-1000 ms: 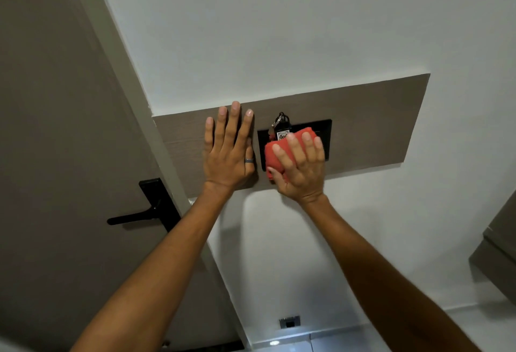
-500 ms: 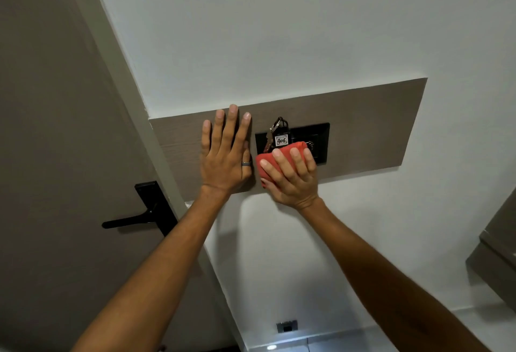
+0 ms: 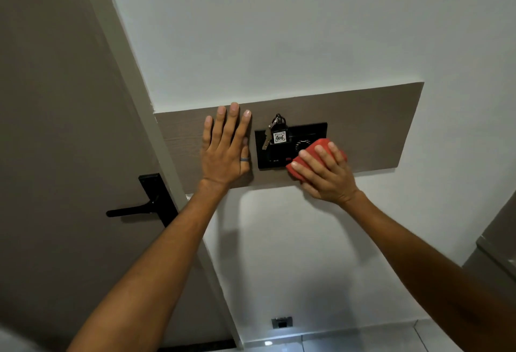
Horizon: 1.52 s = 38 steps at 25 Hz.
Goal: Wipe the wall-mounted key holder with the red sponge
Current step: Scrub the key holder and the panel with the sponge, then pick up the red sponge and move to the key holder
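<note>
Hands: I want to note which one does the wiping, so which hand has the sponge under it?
The right hand presses the red sponge on the black key holder; the left hand, wearing a ring, lies flat and bare on the brown panel.

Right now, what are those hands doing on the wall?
A person is cleaning the black key holder on the wall. The right hand presses a red sponge against the holder's lower right corner. The left hand lies flat and open on the brown panel just left of the holder. A key with a tag reading 406 hangs at the holder's top.
</note>
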Tool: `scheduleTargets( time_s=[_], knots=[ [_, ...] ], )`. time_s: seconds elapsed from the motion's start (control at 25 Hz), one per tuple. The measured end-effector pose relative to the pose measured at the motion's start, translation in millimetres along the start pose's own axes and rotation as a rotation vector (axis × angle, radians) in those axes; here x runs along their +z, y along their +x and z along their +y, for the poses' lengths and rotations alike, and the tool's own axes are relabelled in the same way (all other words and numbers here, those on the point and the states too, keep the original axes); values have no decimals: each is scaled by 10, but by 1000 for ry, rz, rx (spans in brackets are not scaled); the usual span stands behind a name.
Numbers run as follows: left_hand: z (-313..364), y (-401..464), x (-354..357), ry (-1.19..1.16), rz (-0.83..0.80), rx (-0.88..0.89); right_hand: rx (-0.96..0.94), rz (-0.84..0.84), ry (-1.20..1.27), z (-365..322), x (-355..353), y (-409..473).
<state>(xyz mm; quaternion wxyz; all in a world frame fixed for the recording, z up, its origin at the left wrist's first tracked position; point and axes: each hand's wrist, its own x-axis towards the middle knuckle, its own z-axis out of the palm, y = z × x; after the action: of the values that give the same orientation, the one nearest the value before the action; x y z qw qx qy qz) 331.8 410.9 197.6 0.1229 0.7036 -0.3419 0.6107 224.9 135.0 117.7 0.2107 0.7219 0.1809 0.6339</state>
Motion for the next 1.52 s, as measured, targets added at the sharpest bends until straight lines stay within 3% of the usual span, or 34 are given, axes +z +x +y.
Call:
scheduleTargets(
  time_s=[0.12,0.32,0.4,0.6,0.72,0.8,0.92,1.0,1.28,1.36,1.48,1.52],
  knots=[
    [-11,-18,-53,2,-28,9,204,-1,142,-57,-90,143],
    [834,13,-298,-123,-101,-76,454,-65,184,65,-733,310],
    [797,88,-334,-105,-150,-101,470,-106,215,69,-704,321],
    [1036,-224,-429,-155,-282,-268,230,-347,315,201,-958,-116],
    [1205,-403,-472,-176,-277,-214,416,-400,423,275,-1107,-239],
    [1411,-454,-470,-197,-290,-181,488,-344,455,256,-1215,-211],
    [2175,-522,-328,-325,-390,-46,438,-353,403,469,-1545,-636],
    [2832,-582,-191,-386,-478,-27,453,-446,384,697,-1916,-1165],
    [5271,-952,288,-526,-904,-2,815,-698,220,2144,-3501,-3513],
    [5724,-998,400,-525,-998,19,958,-925,223,2507,-3574,-3955],
    [6208,-1072,507,-496,-1101,16,1132,-1572,290,2654,-3526,-4550],
    [6285,-1114,498,-495,-1119,22,1125,-1665,286,2578,-3528,-4684]
  ],
)
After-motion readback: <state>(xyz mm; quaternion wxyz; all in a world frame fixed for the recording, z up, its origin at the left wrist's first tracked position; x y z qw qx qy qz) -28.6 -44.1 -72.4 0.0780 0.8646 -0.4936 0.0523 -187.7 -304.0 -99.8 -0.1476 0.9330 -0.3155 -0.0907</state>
